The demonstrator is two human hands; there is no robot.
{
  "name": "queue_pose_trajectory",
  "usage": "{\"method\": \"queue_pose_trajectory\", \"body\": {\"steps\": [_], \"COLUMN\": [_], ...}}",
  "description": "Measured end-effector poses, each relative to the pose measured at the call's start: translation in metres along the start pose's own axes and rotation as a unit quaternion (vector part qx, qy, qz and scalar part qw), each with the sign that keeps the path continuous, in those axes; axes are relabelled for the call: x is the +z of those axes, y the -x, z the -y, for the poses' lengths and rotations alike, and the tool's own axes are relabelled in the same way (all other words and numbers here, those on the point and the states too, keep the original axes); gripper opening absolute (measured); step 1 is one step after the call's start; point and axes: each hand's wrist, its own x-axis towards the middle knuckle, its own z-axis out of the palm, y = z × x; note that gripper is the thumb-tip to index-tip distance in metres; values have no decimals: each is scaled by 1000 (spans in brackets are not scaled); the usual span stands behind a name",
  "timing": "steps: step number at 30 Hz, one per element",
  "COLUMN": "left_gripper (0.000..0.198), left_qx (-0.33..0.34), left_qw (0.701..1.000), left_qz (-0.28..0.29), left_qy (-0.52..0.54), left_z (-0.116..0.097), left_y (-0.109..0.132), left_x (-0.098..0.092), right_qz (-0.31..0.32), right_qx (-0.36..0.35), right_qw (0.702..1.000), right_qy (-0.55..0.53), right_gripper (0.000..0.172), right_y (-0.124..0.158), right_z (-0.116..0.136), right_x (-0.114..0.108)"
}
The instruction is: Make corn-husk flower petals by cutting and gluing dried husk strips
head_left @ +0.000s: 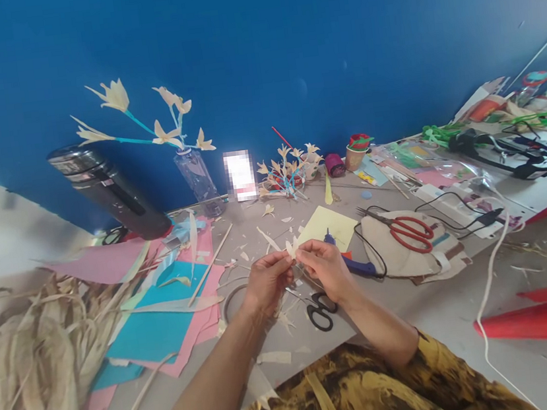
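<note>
My left hand (269, 282) and my right hand (325, 266) meet over the middle of the table, fingertips pinched together. Between them they hold a small cream husk flower (292, 248), its pale petals poking up past the fingers; its lower part is hidden. Just below my right hand lie black-handled scissors (320, 312). Beyond that hand rests a blue glue gun (359, 265), partly covered by it, beside a pale yellow paper sheet (328, 226). Cream scraps (275, 358) are strewn around both hands.
Dried husks (39, 373) heap at the left beside blue and pink paper (156, 322). A dark flask (113, 195) and a clear bottle (199, 182) with husk flowers stand behind. Red-handled scissors (411, 234) lie on a cloth pouch (395, 266) at right, near a power strip (445, 204).
</note>
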Motion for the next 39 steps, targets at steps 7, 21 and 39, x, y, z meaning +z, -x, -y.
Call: {"method": "queue_pose_trajectory", "body": {"steps": [7, 21, 39], "left_gripper": [29, 27, 24], "left_qx": [10, 39, 56], "left_qw": [1000, 998, 995], "left_qz": [-3, 7, 14], "left_qy": [-8, -57, -86], "left_z": [0, 0, 5], "left_y": [3, 4, 3], "left_x": [4, 5, 2], "right_qz": [-37, -19, 23], "right_qx": [-31, -95, -28], "right_qw": [999, 988, 999], "right_qy": [24, 119, 18], "right_gripper": [22, 12, 28], "right_y": [0, 6, -6], "right_z": [-7, -2, -8], "right_x": [4, 0, -5]}}
